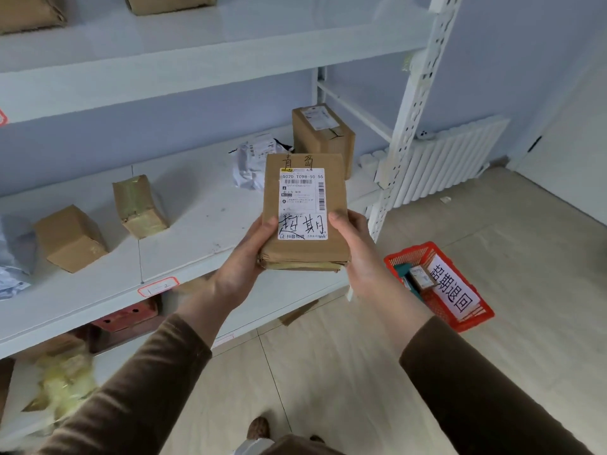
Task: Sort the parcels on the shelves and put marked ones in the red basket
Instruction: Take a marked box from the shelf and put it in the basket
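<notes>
A flat brown parcel (305, 205) is held up in front of the middle shelf, its white label marked with large black handwriting. My left hand (244, 257) grips its lower left edge and my right hand (356, 251) its lower right edge. The red basket (460, 310) stands on the floor to the right, below my right hand. It carries a white sign with black characters, and small boxes (420, 278) lie inside it.
The white shelf (184, 238) holds two small brown boxes (70, 238) (139, 206), a white crumpled bag (251, 162) and a taller carton (323, 137). More parcels sit on the upper and lower shelves. A white radiator (450, 159) lines the right wall. Tiled floor lies below.
</notes>
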`<state>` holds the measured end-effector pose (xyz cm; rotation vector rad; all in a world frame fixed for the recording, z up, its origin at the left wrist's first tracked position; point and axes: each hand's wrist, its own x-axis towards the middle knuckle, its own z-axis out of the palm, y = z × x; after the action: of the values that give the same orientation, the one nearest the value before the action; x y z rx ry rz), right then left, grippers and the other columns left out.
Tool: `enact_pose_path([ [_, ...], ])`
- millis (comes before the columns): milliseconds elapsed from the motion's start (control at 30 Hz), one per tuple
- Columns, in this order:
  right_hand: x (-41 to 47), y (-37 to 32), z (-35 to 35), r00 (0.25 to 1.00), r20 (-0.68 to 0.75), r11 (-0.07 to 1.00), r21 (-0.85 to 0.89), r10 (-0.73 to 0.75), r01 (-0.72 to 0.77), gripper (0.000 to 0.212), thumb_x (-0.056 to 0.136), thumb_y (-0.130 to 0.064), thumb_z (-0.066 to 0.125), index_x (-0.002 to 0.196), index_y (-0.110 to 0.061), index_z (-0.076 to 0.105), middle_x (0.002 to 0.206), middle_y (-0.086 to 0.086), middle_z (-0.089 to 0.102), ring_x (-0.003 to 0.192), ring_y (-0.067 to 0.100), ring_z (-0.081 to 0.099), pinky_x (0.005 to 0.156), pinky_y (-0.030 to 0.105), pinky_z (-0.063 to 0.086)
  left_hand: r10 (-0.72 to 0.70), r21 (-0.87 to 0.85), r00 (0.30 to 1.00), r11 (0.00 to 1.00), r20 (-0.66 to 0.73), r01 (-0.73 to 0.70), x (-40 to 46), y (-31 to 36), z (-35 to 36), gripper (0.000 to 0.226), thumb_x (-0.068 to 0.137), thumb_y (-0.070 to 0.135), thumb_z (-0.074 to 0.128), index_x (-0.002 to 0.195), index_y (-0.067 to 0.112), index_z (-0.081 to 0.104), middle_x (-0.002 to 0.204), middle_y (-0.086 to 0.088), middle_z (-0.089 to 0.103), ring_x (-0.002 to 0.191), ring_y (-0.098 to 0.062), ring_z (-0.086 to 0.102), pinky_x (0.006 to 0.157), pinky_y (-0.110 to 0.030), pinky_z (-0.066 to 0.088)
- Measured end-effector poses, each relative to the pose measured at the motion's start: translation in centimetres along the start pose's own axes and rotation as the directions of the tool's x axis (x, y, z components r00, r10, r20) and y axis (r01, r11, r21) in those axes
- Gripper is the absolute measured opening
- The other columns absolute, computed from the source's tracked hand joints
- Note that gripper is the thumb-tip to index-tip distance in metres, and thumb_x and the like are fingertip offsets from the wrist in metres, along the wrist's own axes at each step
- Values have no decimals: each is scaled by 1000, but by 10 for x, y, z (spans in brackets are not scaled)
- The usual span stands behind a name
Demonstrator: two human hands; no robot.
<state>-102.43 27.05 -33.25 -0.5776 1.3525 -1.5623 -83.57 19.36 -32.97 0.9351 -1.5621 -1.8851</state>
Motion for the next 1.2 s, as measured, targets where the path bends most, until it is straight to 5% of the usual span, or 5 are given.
enact_pose_path([
  [300, -2, 0, -67, 986, -165, 1000, 20, 20, -17, 53, 95, -48, 69, 140, -26, 52, 122, 3, 76, 118, 25, 71, 101, 44, 58, -76, 8, 989, 997, 128, 75, 55, -20, 53, 75, 90, 74, 59, 149, 30, 52, 141, 2, 68, 133, -24, 62, 118, -58, 40],
  [467, -5, 10, -110, 967, -242, 996, 19, 85, -83, 61, 88, -59, 69, 144, -39, 53, 128, -6, 74, 122, 22, 69, 107, 51, 54, -125, 34, 970, 992, 208, 120, 82, -36, 91, 62, 97, 65, 56, 148, 30, 54, 138, 4, 70, 131, -20, 64, 118, -55, 42],
  [667, -15, 8, -190, 946, -298, 989, 109, 131, -103, 39, 101, -46, 60, 138, -35, 61, 119, -8, 78, 117, 20, 71, 109, 48, 52, -244, 134, 918, 968, 314, 211, 112, -60, 164, 51, 101, 64, 51, 149, 44, 50, 140, 13, 68, 133, -16, 62, 120, -54, 38],
  [867, -13, -5, -313, 936, -293, 981, 73, 196, -182, 59, 90, -64, 63, 142, -38, 58, 134, -4, 72, 128, 24, 66, 114, 56, 46, -286, 128, 911, 957, 296, 258, 142, -83, 283, 50, 101, 59, 55, 148, 44, 50, 136, 17, 70, 132, -14, 62, 115, -42, 44],
  [1200, 13, -30, -486, 899, -353, 964, 35, 259, -264, 50, 100, -48, 60, 141, -21, 52, 124, 4, 76, 110, 24, 74, 98, 53, 58, -387, -48, 907, 915, 165, 400, 192, -138, 443, 52, 96, 46, 69, 144, 32, 53, 131, 9, 73, 118, -15, 67, 110, -45, 49],
])
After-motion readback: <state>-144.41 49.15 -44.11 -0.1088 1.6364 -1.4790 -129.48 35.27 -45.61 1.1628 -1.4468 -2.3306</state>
